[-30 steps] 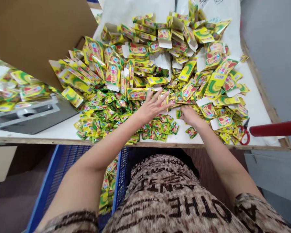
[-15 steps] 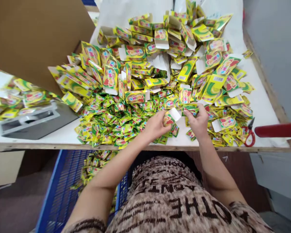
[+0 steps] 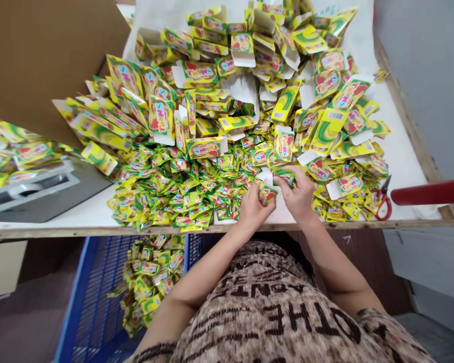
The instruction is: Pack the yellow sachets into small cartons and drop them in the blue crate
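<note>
My left hand [image 3: 254, 205] is closed around a small yellow-green candy box [image 3: 267, 194], whose white flap stands up at its far end. Close beside it, my right hand [image 3: 298, 190] pinches green candy sachets [image 3: 285, 176] between thumb and fingers, near the box's flap. How many sachets it holds I cannot tell. In front and to the left lies a heap of loose green and yellow sachets [image 3: 189, 194]. Behind the hands spreads a large pile of candy boxes [image 3: 208, 75], many with white flaps standing open.
Red-handled scissors [image 3: 384, 207] lie at the right, near a red bar [image 3: 431, 193]. At the left stand a grey tape dispenser [image 3: 53, 191] and a big cardboard box [image 3: 49, 60]. Below the table edge [image 3: 98, 230], a blue crate [image 3: 73, 302] holds filled boxes [image 3: 151, 277].
The box in my left hand has turned, its flap now pointing away from me. My right hand has come closer to it with the sachets. The view has shifted slightly.
</note>
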### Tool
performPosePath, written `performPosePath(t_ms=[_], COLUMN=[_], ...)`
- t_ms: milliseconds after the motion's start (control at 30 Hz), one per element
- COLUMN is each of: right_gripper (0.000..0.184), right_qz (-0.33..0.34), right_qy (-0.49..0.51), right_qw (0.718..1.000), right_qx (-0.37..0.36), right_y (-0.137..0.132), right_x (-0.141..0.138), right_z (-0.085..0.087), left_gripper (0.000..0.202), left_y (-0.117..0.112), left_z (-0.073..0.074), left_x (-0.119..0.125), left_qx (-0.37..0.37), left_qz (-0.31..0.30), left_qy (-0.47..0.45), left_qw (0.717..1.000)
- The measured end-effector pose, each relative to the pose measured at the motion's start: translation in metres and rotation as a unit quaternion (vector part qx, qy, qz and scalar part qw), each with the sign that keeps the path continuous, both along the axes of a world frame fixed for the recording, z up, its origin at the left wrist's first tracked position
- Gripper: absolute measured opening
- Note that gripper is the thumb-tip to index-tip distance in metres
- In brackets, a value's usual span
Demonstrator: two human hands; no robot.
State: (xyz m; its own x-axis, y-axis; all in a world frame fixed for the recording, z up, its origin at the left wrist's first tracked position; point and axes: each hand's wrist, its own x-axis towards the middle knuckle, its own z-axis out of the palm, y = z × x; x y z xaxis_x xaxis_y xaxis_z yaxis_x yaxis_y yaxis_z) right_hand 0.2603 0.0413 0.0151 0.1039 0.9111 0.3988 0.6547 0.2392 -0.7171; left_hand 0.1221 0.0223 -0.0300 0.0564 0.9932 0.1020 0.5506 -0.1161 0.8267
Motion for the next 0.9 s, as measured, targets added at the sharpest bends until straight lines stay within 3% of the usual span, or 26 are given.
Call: performPosePath(t_ms=[133,267,400,500,567,633,700,767,900], right_gripper=[0.018,0.014,0.009,0.012,0.021,0.026,0.021,0.011,0.014], right_qz=[0.083,0.107,0.183,0.287,0.315,0.293,0.268,0.281,0.312], right_qy=[-0.075,-0.102,-0.205,-0.248,-0.223,-0.169,-0.128,-0.124,-0.185], right_qw=[0.994,0.983,0.934,0.888,0.885,0.907,0.927,0.933,0.926], right_qx=[-0.017,-0.110,-0.230,-0.259,-0.259,-0.252,-0.228,-0.188,-0.106], right_y=[-0.005,-0.005,0.003,0.005,0.004,0.002,0.001,0.001,0.005], right_x=[0.004,0.010,0.018,0.025,0.030,0.032,0.032,0.031,0.029], right_z=[-0.004,0.002,0.021,0.032,0.035,0.034,0.031,0.027,0.020], left_gripper=[0.040,0.040,0.034,0.024,0.024,0.027,0.028,0.028,0.032], left_y=[-0.002,-0.007,-0.015,-0.018,-0.018,-0.017,-0.016,-0.016,-0.017], left_z=[0.000,-0.002,-0.007,-0.011,-0.013,-0.013,-0.012,-0.010,-0.008], left_x=[0.003,0.008,0.012,0.009,0.004,-0.002,-0.008,-0.011,-0.010], left_qx=[0.006,0.021,0.019,-0.034,-0.092,-0.139,-0.166,-0.180,-0.188], left_qz=[0.013,0.018,0.002,-0.038,-0.079,-0.117,-0.142,-0.150,-0.146], left_qy=[-0.022,-0.030,-0.026,-0.071,-0.160,-0.269,-0.344,-0.367,-0.387], left_qw=[1.000,0.999,0.999,0.996,0.980,0.946,0.913,0.900,0.891])
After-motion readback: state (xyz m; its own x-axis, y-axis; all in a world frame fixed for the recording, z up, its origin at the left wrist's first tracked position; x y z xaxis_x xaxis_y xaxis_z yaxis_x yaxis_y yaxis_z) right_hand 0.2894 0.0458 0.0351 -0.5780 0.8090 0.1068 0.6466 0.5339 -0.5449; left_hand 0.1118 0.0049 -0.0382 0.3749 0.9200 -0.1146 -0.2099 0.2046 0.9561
